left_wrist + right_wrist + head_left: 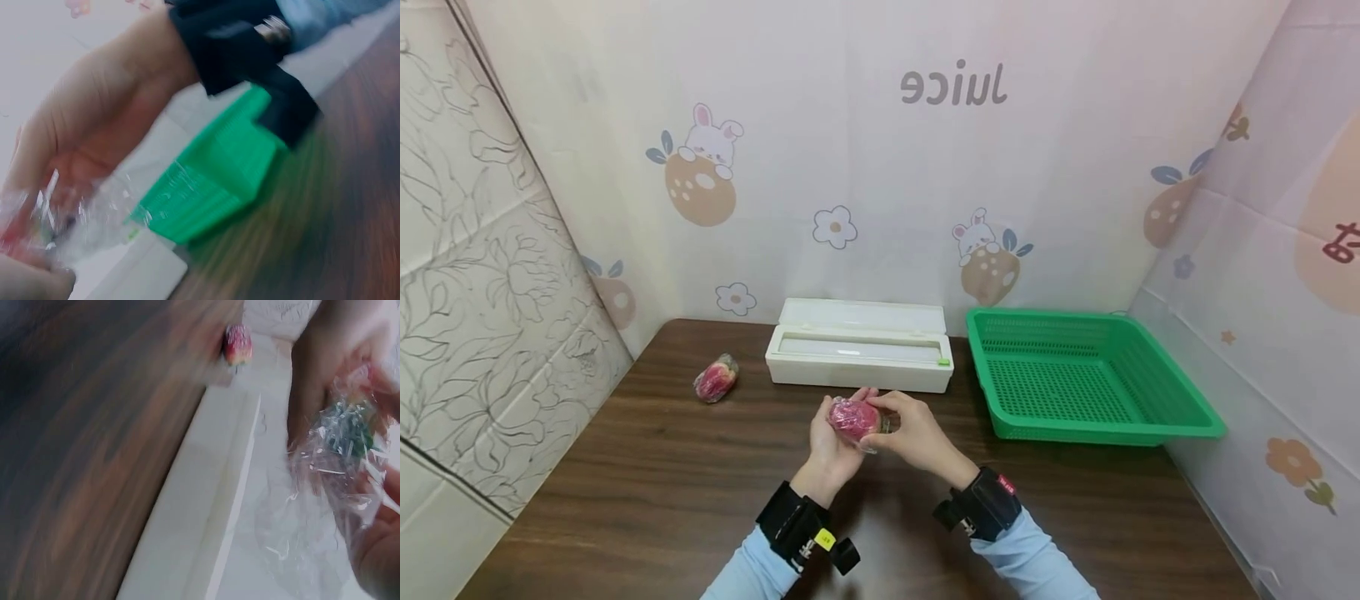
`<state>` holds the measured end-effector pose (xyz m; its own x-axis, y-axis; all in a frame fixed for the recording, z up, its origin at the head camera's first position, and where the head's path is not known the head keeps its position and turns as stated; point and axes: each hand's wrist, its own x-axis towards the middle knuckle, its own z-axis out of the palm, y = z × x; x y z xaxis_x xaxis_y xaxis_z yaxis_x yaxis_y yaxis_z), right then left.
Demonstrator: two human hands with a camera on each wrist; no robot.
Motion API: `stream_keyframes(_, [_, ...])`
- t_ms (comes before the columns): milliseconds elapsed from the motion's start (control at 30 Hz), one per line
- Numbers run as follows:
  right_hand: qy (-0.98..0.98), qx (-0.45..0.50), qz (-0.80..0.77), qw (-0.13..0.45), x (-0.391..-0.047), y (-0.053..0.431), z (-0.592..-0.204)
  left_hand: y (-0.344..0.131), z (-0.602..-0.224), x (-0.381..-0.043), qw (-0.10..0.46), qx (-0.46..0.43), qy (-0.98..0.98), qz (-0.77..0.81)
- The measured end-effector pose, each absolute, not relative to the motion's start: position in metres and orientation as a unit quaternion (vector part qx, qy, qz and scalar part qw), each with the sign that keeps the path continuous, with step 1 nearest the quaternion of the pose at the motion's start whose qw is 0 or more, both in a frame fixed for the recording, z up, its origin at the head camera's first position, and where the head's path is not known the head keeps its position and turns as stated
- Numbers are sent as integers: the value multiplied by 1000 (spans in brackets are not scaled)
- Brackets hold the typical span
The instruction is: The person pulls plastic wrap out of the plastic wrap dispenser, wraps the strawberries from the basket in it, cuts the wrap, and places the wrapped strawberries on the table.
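A red fruit (853,418) with a pale end, wrapped in clear plastic film (312,481), lies cradled in my left hand (837,454), whose thumb and fingers curl around it. My right hand (913,433) pinches the wrapped fruit at its right end between thumb and fingers. Loose film (94,219) spreads from the hands in the left wrist view. Something green (351,431) shows through the film in the right wrist view. Farther left on the table, a second wrapped red fruit (716,380) lies on its side.
Behind the hands stands a white film dispenser box (857,371) with its lid (861,315) raised and a small green tab at the right. A green plastic basket (1105,433) sits to the right on the brown wooden table (625,500). Printed cloth walls (865,167) enclose the table.
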<state>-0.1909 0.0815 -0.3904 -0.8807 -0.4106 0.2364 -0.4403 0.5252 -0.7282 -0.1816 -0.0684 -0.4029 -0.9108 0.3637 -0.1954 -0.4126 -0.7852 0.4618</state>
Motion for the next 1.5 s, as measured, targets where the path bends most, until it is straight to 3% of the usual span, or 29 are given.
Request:
stream_keyframes(233, [-884,302,357,-6,-194,102,-382,-99,-412,-187,344,48,457,819])
stream_keyframes(333, [-884,314,345,-32,-195,108,-378,-106,-412,-191,369,111,515,766])
stream_keyframes(467, [-882,325,342,-13,-194,114,-375,-104,-411,-192,354,130,537,755])
stream_keyframes(633, [-863,227,425,149,-190,114,-380,-94,-413,-185,295,42,483,823])
stream_keyframes(700, [-833,147,507,167,-186,111,-382,-88,-414,-182,252,11,436,864])
stream_keyframes(767, [-779,76,611,117,-181,106,-384,-81,-416,-180,211,-3,395,894])
stream_keyframes(833, [-704,18,709,24,-177,100,-386,-74,-418,-178,183,-9,373,909])
stream_keyframes(900, [-626,-12,778,-60,-176,94,-386,-67,-421,-176,172,-5,375,911])
stream_keyframes(967, [-574,-20,811,-110,-177,91,-386,-60,-423,-174,175,-3,392,903])
stream_keyframes(1233, [-553,-18,825,-111,-183,82,-386,-45,-428,-162,202,13,438,876])
stream_keyframes(1500, [-576,-2,801,-163,-189,79,-390,-51,-431,-152,200,11,447,872])
